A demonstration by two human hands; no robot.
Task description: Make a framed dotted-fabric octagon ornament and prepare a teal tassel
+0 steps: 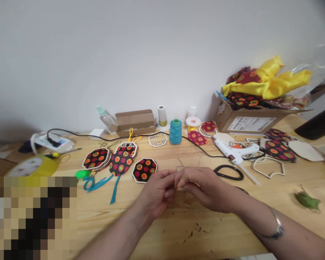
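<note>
Head view: a pale wall (141, 61) fills the upper part, and below it spreads the wooden table (97, 227), scattered with small dark scraps (191, 234) near its front. The open cardboard box (230, 117) stands at the back right, heaped with yellow cloth (273, 81) and dark patterned cloth (246, 100).

Toward the middle, the left hand (158, 189) and right hand (206, 186) are together, fingertips meeting and pinched on a thin strand (180, 163), part of which sticks up just above the fingers. The strand is too fine to follow inside the grip. A silver bracelet (278, 231) circles the right wrist.

The white glue gun (237, 153) lies to the right of the hands, with black scissor handles (229, 172) between it and the right hand. A long, low brown box (135, 122) sits against the wall, left of centre. The teal thread cone (176, 132) stands upright beyond the hands, near a white spool (193, 122).

On the left lie a stack of patterned octagonal pieces (96, 159) and a patterned pendant (121, 161) with a teal tassel (114, 189). One black floral octagon (144, 170) is just beside the left hand. A small green thread bundle (308, 200) rests at the far right.
</note>
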